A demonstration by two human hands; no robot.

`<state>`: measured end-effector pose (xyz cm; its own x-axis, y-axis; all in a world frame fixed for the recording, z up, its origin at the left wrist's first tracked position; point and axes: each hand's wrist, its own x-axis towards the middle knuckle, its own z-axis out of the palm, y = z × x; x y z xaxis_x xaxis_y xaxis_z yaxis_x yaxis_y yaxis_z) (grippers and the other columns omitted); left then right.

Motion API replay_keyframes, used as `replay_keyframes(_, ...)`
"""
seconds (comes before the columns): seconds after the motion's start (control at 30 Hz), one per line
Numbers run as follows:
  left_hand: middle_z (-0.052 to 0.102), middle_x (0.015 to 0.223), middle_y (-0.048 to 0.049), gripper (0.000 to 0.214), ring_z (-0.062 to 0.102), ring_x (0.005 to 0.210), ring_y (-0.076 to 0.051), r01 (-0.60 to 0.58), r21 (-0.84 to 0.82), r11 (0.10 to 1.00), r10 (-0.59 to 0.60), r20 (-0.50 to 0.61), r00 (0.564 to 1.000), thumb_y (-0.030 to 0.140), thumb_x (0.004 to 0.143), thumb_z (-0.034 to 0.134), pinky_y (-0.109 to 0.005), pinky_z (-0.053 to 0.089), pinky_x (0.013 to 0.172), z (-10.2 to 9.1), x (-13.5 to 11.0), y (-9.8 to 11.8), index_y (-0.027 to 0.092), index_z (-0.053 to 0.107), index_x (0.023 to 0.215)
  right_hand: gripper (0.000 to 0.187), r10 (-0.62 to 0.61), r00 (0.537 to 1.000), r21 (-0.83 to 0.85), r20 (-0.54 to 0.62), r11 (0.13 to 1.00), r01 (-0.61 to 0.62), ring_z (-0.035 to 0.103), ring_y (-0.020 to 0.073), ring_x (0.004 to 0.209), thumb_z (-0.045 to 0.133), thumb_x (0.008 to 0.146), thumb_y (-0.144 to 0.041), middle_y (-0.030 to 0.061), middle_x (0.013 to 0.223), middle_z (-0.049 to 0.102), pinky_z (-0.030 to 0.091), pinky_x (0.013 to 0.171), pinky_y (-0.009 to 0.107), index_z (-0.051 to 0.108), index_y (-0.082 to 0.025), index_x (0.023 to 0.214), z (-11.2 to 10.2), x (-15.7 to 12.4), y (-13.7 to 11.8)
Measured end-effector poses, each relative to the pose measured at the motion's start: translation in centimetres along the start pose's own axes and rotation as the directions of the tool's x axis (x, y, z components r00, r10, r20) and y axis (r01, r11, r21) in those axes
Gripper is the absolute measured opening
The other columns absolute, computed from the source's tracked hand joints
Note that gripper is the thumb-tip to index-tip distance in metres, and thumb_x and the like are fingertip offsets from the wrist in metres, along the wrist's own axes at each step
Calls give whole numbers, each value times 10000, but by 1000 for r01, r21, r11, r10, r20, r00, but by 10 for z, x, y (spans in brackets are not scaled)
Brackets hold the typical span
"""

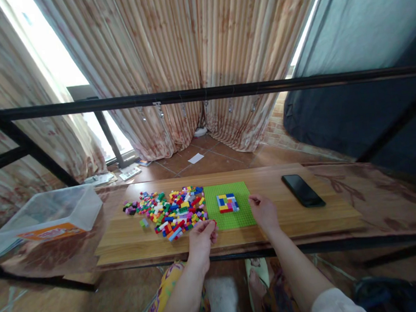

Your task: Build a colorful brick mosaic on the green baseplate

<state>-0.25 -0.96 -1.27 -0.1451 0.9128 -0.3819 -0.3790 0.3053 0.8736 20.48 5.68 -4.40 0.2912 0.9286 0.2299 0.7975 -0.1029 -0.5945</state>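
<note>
A green baseplate (236, 216) lies on a wooden board (127, 237), with a small block of blue, yellow, red and white bricks (228, 203) built on it. Left of the plate spreads a pile of loose coloured bricks (169, 210). My left hand (202, 235) hovers at the plate's near left corner, fingers pinched on a small red brick (213, 222). My right hand (263, 210) rests at the plate's right edge, fingers curled, touching the plate's side.
A black phone (303, 190) lies on the board's right side. A clear plastic tub (53, 212) stands at the left, off the board. A black metal bar (202, 94) crosses in front of the curtains. My feet and a slipper show under the board.
</note>
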Motion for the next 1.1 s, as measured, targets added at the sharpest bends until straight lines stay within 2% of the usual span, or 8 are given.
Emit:
replay_keyframes(0.2, 651, 638, -15, 372, 521, 470, -66, -4, 0, 1000, 4, -8, 1000, 391, 544, 801, -185, 377, 464, -1, 3, -2, 129, 672, 774, 244, -94, 994, -98, 55, 990, 99, 559, 241, 1015, 565, 755, -164, 114, 1038, 661, 397, 913, 350, 705, -176, 954, 4, -10, 4)
replay_keyframes(0.4, 638, 607, -5, 344, 505, 456, -65, -13, -3, 1000, 13, -7, 1000, 388, 544, 793, -183, 349, 454, -3, 4, -2, 132, 663, 734, 247, -200, 974, -208, 110, 953, 220, 534, 236, 1019, 520, 812, -192, 107, 1068, 629, 412, 892, 356, 699, -204, 981, -1, -21, 19)
replay_keyframes(0.6, 613, 577, 8, 228, 477, 442, -62, -24, 30, 999, 23, 35, 999, 327, 603, 727, -183, 323, 443, -2, -1, -3, 130, 650, 689, 243, -261, 958, -230, 119, 931, 283, 558, 240, 962, 517, 812, -225, 103, 1021, 634, 429, 875, 376, 698, -206, 973, -5, -26, 36)
replay_keyframes(0.8, 594, 546, 14, 174, 465, 428, -71, -16, 58, 998, 16, -2, 1000, 293, 607, 703, -194, 315, 438, -1, 1, -3, 139, 640, 661, 249, -227, 964, -254, 141, 932, 257, 587, 253, 942, 525, 776, -214, 112, 1001, 651, 442, 830, 371, 706, -198, 946, -7, -22, 33)
replay_keyframes(1.1, 525, 486, 38, 130, 429, 425, -65, -65, 31, 997, 65, 10, 998, 263, 631, 698, -192, 314, 443, -2, 2, 2, 144, 655, 660, 261, -168, 972, -315, 167, 925, 214, 623, 267, 902, 526, 752, -209, 134, 1007, 668, 451, 823, 378, 712, -174, 932, -18, -25, 30)
